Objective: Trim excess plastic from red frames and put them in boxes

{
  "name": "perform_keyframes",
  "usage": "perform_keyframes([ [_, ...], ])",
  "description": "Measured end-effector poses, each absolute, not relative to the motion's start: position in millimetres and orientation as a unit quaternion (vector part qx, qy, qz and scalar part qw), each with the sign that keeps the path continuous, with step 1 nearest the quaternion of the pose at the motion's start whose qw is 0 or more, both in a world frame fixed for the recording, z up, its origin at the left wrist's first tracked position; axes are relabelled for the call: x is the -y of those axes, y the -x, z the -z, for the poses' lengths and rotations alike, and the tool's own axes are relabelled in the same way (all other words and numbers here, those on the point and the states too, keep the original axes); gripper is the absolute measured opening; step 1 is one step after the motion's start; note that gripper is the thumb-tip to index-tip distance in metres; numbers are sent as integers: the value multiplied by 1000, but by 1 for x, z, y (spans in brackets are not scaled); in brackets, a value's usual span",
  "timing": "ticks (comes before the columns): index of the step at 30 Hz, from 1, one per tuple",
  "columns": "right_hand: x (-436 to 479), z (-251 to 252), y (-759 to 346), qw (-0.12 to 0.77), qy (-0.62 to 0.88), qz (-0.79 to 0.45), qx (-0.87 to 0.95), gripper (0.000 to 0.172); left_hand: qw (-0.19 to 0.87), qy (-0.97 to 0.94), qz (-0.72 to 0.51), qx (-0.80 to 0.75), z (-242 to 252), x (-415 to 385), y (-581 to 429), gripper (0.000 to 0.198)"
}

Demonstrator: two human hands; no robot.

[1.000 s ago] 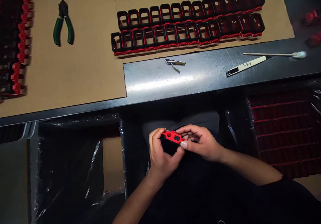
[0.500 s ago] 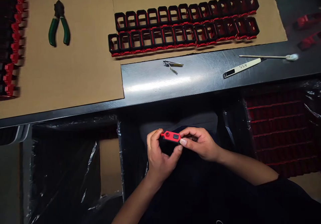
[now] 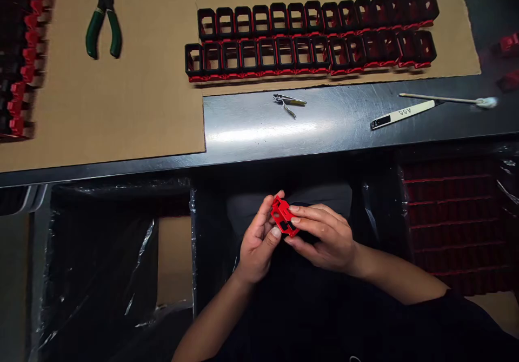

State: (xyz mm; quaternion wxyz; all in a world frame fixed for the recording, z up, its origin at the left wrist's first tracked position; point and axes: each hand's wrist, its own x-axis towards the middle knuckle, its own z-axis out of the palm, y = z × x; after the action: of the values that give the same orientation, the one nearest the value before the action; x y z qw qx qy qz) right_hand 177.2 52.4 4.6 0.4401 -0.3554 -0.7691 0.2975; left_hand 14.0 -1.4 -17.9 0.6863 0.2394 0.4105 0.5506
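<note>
**Ana:** Red plastic piece [image 3: 284,217], the one held over the lap below the table edge [image 3: 284,159] — how do you think it handles?

**Ben:** Light and stiff, I'd judge. It looks like a small moulded frame with window cut-outs, so the thin bars are probably the weak spots. The outer edges and corners seem the safer places to pinch, not the openings.

**Ana:** And the hands?

**Ben:** Both are on it. The left hand [image 3: 256,243] is curled narrowly, thumb and fingertips closed on the piece's left side. The right hand [image 3: 324,237] covers the right side, fingers laid along it and only slightly spread. The piece sits tilted between them, one corner up.

**Ana:** Anything black attached to it?

**Ben:** I cannot tell; the fingers hide its underside.

**Ana:** What's on the table?

**Ben:** Two rows of black-and-red frames [image 3: 312,40] on cardboard [image 3: 141,107], green-handled pliers [image 3: 103,21], nail clippers [image 3: 288,101], a white stick marked A55 [image 3: 401,114] and a swab [image 3: 446,99].
</note>
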Motion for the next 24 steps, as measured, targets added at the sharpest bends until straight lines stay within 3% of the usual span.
perform_keyframes([
  [5,-53,-4,-176,431,340,-276,789,30,701,-234,-542,-401,18,0,-12,51],
  [15,-54,-2,-174,452,311,-305,778,44,715,-226,-541,-382,18,-1,-10,50],
  [24,-55,-3,-174,463,333,-304,763,40,667,-303,-547,-406,23,0,-13,53],
])
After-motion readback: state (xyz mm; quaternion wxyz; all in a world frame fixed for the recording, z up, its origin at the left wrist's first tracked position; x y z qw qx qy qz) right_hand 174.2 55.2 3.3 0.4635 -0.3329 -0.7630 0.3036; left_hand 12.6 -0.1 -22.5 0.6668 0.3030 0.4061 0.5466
